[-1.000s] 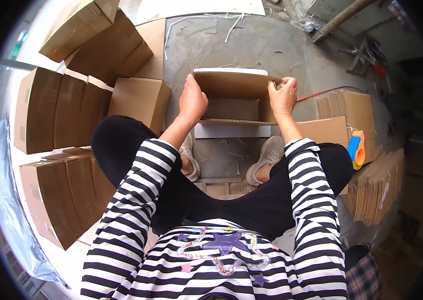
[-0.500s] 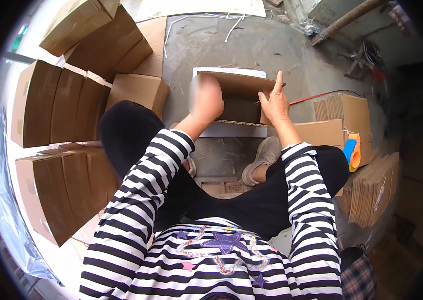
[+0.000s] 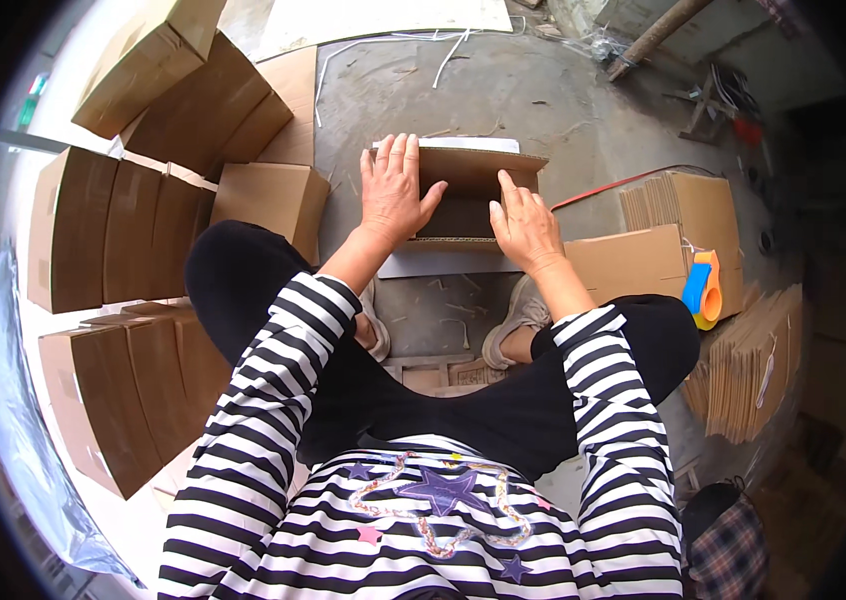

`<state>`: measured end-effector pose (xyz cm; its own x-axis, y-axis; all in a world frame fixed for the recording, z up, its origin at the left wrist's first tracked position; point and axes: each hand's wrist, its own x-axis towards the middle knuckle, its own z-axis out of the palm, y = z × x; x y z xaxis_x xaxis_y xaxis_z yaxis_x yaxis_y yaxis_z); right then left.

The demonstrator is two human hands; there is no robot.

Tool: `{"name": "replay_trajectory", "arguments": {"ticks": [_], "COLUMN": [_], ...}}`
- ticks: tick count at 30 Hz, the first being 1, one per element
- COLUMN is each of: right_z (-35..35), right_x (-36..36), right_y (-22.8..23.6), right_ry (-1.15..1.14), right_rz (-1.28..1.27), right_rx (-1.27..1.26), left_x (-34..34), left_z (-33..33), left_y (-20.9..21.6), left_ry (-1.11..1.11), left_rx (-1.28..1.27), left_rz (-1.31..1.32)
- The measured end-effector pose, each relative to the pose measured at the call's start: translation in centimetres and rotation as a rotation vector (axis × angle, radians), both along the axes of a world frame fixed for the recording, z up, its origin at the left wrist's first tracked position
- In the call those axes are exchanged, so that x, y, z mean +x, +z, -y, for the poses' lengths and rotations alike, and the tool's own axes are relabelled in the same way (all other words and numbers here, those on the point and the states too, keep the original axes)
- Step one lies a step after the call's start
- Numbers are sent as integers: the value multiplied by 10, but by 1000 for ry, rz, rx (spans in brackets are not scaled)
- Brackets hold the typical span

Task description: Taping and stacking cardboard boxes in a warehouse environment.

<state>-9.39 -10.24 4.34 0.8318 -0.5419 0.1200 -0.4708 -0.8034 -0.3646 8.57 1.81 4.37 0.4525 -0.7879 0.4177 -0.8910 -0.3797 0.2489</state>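
Observation:
An open cardboard box [image 3: 468, 165] stands between my feet on a white sheet [image 3: 443, 263]. Its far flap rises up, and the inside is in shadow. My left hand [image 3: 395, 198] lies along the left side of the box, fingers stretched forward and thumb out over the opening. On the right side rests my right hand [image 3: 526, 225], its index finger pointing forward and the thumb apart. The other fingers of that hand bend slightly against the cardboard. Neither hand grasps anything I can see.
Closed cartons [image 3: 78, 230] are stacked along the left, with a single carton [image 3: 268, 205] beside my left knee. Flattened cardboard [image 3: 623, 265] lies to the right, and more bundled sheets [image 3: 748, 370] stand lower. An orange and blue tape dispenser [image 3: 705, 288] sits by my right knee.
My left hand has gone from curled at the box's left side to stretched flat along it. My right hand has shifted down and left, its raised finger now lower. The view has tilted slightly.

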Motion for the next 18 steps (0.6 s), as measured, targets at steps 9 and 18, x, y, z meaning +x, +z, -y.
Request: {"name": "replay_trajectory", "arguments": {"ticks": [9,18], "right_z": [19,31], "right_x": [21,13], "right_y": [-30,-71], "right_ry": [-273,-175], "right_rz": [600,303], "right_rx": [-282,-26], "left_x": [-14,-25], "left_z": [-29,-63], "left_y": [-7,-44], "left_ry": [-19,-242], "left_rx": [241,245], "left_rz": [124,92]}}
